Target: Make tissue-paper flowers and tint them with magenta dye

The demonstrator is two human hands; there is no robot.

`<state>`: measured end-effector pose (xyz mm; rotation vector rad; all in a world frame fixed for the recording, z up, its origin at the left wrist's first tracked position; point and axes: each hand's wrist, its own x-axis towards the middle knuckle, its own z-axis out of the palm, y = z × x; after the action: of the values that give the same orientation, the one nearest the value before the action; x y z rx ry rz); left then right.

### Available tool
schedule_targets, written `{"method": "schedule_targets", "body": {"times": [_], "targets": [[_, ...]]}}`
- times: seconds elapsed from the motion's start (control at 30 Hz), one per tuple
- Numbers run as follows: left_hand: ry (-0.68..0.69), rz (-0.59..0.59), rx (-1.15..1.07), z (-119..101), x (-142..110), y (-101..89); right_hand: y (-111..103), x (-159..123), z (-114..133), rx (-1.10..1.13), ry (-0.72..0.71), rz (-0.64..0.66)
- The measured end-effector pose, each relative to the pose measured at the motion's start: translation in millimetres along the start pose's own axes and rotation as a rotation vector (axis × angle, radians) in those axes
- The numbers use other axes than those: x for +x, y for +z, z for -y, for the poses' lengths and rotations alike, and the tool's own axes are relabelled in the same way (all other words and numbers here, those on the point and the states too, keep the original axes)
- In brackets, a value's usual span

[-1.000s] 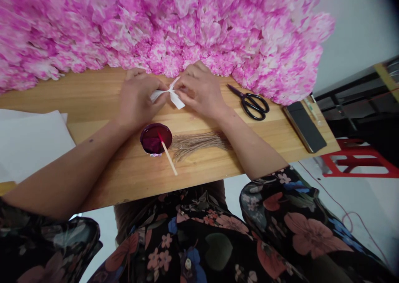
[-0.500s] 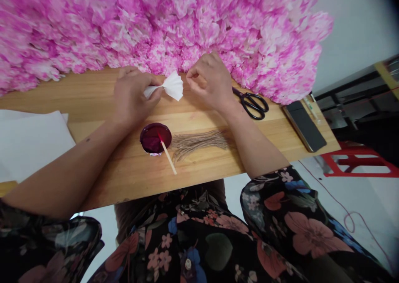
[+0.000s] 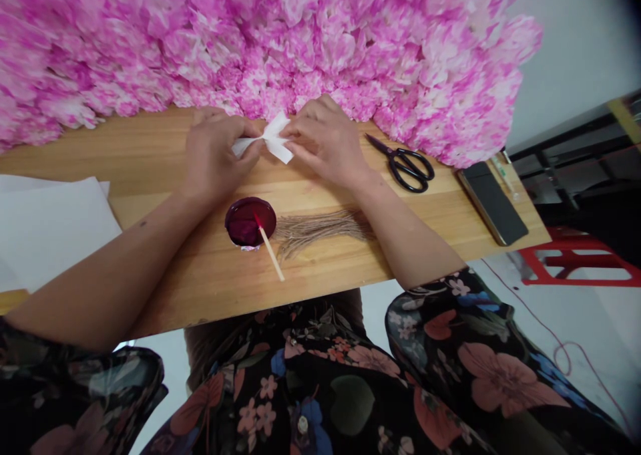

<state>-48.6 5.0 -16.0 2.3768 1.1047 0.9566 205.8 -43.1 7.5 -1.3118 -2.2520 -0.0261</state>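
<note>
A folded white paper bow (image 3: pixel 277 141), gathered at its middle, is held above the wooden table. My left hand (image 3: pixel 218 151) pinches its left wing close to the gathered middle. Fingers of my right hand (image 3: pixel 328 141) are closed on the right wing, where the paper splits into two fanned parts. Nearer to me stands a round bowl of dark red liquid (image 3: pixel 245 218) with a wooden stick (image 3: pixel 273 256) leaning out of it, its tip stained red. A bundle of thin brown strings (image 3: pixel 320 229) lies beside the bowl, partly under my right forearm.
Black-handled scissors (image 3: pixel 405 166) lie right of my right hand. A dark phone (image 3: pixel 491 201) rests near the table's right end. White paper sheets (image 3: pixel 50 228) are at the left. Pink and white flowers (image 3: pixel 300 41) fill the back edge. A red stool (image 3: pixel 581 261) stands beyond the table.
My right hand drew back from the bow's right wing, then returned and now grips it. The fanned wing is pressed into two parts again. My left hand kept its pinch.
</note>
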Motion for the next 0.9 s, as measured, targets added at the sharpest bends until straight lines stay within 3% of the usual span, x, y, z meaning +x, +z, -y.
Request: {"method": "schedule_targets", "body": {"times": [0.27, 0.5, 0.9], "targets": [[0.006, 0.051, 0.089, -9.8, 0.9, 2.9, 9.4, 4.7, 1.5, 0.122, -0.034, -0.028], [0.055, 0.007, 0.117, -9.1, 1.8, 3.4, -2.0, 3.7, 6.8, -0.045, -0.035, 0.001], [-0.072, -0.014, 0.082, -1.6, 2.5, -3.6, -5.7, 1.5, -9.4, -0.030, 0.089, -0.092]]}}
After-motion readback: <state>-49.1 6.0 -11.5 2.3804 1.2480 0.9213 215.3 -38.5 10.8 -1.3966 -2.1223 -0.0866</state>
